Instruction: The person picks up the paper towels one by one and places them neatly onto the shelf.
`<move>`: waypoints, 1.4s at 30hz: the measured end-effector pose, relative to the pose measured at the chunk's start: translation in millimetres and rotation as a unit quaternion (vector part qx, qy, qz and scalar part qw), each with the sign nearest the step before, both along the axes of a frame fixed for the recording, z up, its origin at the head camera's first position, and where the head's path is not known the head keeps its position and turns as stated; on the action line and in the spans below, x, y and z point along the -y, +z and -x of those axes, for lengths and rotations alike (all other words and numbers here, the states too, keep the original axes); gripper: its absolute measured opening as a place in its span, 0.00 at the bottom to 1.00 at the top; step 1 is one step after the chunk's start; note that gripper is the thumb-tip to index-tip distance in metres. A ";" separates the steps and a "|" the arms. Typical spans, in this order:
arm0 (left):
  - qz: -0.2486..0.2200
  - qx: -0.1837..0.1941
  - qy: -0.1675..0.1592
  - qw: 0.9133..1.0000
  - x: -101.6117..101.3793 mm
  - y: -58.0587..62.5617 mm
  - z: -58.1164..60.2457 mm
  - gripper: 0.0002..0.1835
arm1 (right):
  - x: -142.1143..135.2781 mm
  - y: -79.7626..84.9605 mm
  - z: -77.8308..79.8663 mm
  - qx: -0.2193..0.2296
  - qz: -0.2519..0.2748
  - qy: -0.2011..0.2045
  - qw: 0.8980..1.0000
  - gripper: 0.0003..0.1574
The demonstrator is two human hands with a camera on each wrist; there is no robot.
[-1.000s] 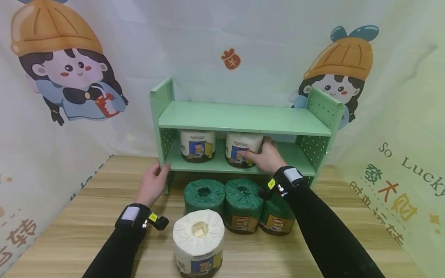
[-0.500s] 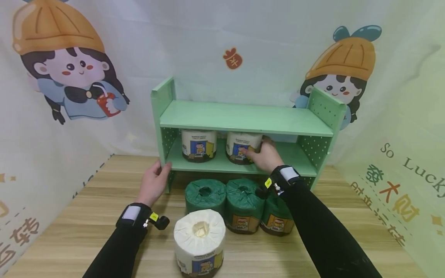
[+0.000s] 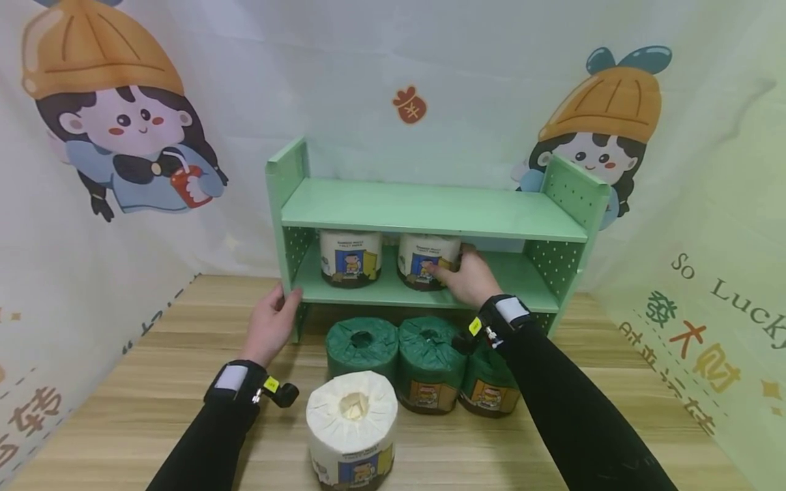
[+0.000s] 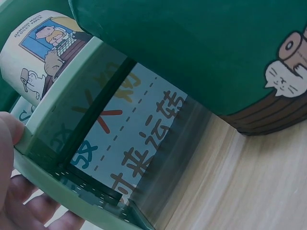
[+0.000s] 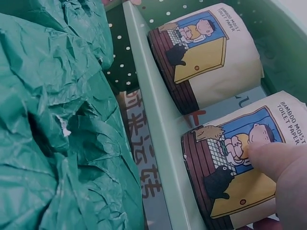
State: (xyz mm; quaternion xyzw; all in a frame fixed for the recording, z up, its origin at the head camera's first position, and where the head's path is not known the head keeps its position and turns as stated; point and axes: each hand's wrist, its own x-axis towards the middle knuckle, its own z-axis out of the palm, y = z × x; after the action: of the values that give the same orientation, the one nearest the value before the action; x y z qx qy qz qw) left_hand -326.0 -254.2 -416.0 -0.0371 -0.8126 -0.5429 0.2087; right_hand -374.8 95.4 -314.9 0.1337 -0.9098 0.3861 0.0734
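Observation:
My right hand (image 3: 475, 278) grips a white-wrapped toilet roll (image 3: 413, 260) on the middle level of a green shelf rack (image 3: 430, 208). Its thumb lies across the printed front, plain in the right wrist view, while the fingers go round the roll's right side, mostly hidden. Just left of it, a small gap apart, stands a second white toilet roll (image 3: 350, 259). At the rack's left side panel my left hand (image 3: 270, 327) holds the edge, thumb in front and fingers behind on the outside, as the left wrist view (image 4: 29, 206) shows.
Several green-wrapped toilet rolls (image 3: 430, 365) stand in a row before the rack's foot, below the right forearm. Nearer, between the forearms, a third white roll (image 3: 353, 429) stands on the wooden table (image 3: 172, 382). A printed cloth (image 3: 368, 54) hangs behind.
The roll in my right hand has gone slightly further back on the shelf and sits level with the other one. My right hand moved with it; the left hand stays on the rack.

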 end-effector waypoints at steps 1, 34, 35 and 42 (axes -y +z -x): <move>-0.001 0.001 0.000 1.000 0.1 -0.2 0.2 0.24 | 0.0 0.0 -0.4 0.000 0.000 0.001 1.000 0.39; 0.009 0.004 0.003 1.000 -0.9 0.3 -0.9 0.25 | -32.5 4.3 -67.3 -0.025 0.048 0.059 0.997 0.54; 0.010 0.003 0.003 1.000 -0.8 0.1 -0.8 0.25 | -33.0 3.7 -71.3 -0.029 0.052 0.065 0.996 0.53; 0.008 0.005 0.001 1.000 -0.7 -0.1 -0.9 0.26 | -27.5 -0.7 -103.3 -0.060 0.066 0.114 0.989 0.47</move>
State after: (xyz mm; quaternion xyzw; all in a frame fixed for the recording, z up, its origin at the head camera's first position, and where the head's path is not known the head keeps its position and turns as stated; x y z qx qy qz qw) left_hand -325.1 -253.5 -416.0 -0.0350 -0.8183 -0.5359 0.2047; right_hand -271.4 122.8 -315.7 0.2540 -0.8549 0.4428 0.0923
